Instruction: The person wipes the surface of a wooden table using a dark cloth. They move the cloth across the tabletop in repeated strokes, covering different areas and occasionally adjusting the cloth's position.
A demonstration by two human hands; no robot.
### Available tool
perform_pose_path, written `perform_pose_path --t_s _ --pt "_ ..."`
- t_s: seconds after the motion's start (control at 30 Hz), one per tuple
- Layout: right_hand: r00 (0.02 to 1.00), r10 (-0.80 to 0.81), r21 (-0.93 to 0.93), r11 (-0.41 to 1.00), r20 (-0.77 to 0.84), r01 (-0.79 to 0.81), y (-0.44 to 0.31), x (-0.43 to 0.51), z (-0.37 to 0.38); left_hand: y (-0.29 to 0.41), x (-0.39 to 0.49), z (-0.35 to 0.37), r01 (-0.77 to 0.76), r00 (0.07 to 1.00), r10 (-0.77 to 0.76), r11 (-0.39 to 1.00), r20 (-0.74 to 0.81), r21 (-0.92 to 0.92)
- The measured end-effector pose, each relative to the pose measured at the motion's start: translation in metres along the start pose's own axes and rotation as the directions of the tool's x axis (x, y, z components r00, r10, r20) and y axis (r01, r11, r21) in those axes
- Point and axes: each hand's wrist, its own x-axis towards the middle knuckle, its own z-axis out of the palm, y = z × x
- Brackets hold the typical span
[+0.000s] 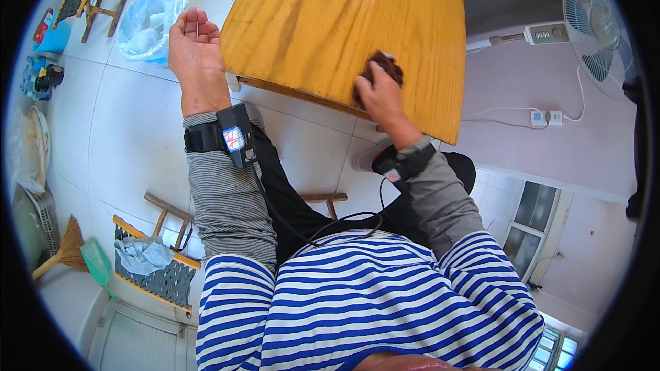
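Note:
A dark brown cloth (pixel 388 63) lies bunched under my right hand (pixel 382 94), whose fingers grip it against the tabletop. That hand is slightly blurred. The yellow-brown wooden table (pixel 309 26) has visible grain and stands before me; the cloth is near its front edge, right of the middle. My left hand (pixel 198 46) is raised palm up beside the table's left edge, fingers loosely curled and holding nothing. Behind the left hand stands a bin (pixel 149 26) lined with a pale blue plastic bag, with light crumpled stuff inside.
Cabled black devices are strapped to both forearms. Woven-seat folding stools (pixel 154 278) stand at the left, one bearing a crumpled pale blue bag (pixel 144 255). A straw broom (pixel 69 245) and green dustpan (pixel 98 263) are near them. At right are a fan (pixel 598 26) and a power socket (pixel 546 118).

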Motion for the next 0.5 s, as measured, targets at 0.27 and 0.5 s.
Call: perform_pose_path --t_s 0.27,0.5 --pt "0.892 -0.389 0.093 0.921 0.228 0.378 -0.164 0.061 0.077 0.006 0.001 0.007 0.001 1.0 -0.001 1.0 -0.014 -0.002" --pt "0.902 -0.369 -0.033 0.922 0.225 0.386 -0.135 0.063 0.066 -0.003 0.009 0.003 -0.011 0.999 0.009 0.998 0.036 0.063"
